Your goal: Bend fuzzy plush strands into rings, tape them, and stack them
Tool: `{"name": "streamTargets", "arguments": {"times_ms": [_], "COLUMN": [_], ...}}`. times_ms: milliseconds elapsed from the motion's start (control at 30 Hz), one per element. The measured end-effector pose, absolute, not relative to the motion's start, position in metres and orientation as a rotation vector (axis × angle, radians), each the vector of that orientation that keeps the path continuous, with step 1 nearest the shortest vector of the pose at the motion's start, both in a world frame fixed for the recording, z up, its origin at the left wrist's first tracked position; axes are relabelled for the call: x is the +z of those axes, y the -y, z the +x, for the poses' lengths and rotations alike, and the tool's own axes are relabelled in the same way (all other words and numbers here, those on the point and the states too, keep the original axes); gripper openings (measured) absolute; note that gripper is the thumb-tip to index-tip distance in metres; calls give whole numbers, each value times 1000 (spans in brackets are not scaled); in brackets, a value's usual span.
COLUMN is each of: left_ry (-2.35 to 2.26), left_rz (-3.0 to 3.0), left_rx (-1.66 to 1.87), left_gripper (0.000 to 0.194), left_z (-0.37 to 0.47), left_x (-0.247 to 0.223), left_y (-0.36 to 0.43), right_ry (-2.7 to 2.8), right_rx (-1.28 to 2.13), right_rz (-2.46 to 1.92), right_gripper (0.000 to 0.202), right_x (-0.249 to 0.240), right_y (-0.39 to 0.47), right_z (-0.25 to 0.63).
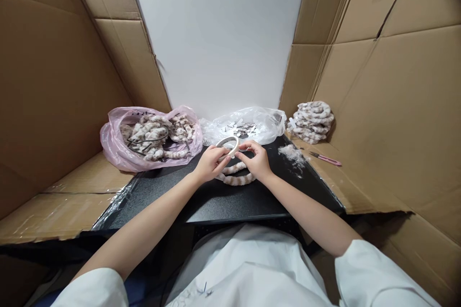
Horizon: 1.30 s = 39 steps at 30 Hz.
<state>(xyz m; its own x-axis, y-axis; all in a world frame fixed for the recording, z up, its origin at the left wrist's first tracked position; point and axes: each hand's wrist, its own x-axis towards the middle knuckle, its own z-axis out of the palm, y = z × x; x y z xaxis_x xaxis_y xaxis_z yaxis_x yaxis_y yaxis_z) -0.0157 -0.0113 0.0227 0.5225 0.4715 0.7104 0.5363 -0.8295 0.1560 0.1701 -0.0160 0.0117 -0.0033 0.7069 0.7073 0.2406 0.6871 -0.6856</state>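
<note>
A roll of whitish tape (235, 141) is held up over the black table between my two hands. My left hand (211, 162) grips its left side, thumb and fingers closed on it. At the right of the roll, my right hand (256, 159) has thumb and index finger pinched together close to its edge; what lies between these fingertips is too small to make out. A brown and white fluffy band (239, 180) lies on the table just below both hands, partly hidden by them.
A pink bag (111, 141) with fluffy pieces stands at the left. Behind my hands lies a clear bag (266, 124) with small metal pieces. Fluffy bands (312, 122) are stacked at the right, near pink snips (326, 159) and loose fluff (293, 154). Cardboard walls (396, 105) flank the table (162, 201).
</note>
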Motion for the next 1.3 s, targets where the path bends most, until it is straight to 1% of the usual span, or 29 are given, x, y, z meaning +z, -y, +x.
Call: {"name": "streamTargets", "arguments": {"times_ms": [233, 333, 467, 567, 767, 1300], "left_ry": [830, 803, 864, 891, 887, 765], "left_rz": [-2655, -2618, -2559, -2560, -2585, -2690], "left_rx": [-1005, -955, -1010, -1017, -944, -925], "left_gripper": [22, 21, 22, 22, 22, 20], "left_z": [-17, -18, -17, -15, -15, -16], "left_x": [20, 21, 23, 23, 21, 18], "left_y": [8, 5, 5, 6, 5, 4], "right_ry": [1535, 1593, 1515, 1447, 1414, 1483], "right_rx": [542, 535, 430, 407, 440, 641], "right_rz": [-837, -818, -806, -810, -841, -813], "right_gripper": [14, 14, 10, 16, 17, 22], "right_x": [7, 5, 8, 11, 10, 7], "right_y": [14, 15, 17, 18, 18, 10], "right_z": [168, 163, 160, 161, 163, 172]}}
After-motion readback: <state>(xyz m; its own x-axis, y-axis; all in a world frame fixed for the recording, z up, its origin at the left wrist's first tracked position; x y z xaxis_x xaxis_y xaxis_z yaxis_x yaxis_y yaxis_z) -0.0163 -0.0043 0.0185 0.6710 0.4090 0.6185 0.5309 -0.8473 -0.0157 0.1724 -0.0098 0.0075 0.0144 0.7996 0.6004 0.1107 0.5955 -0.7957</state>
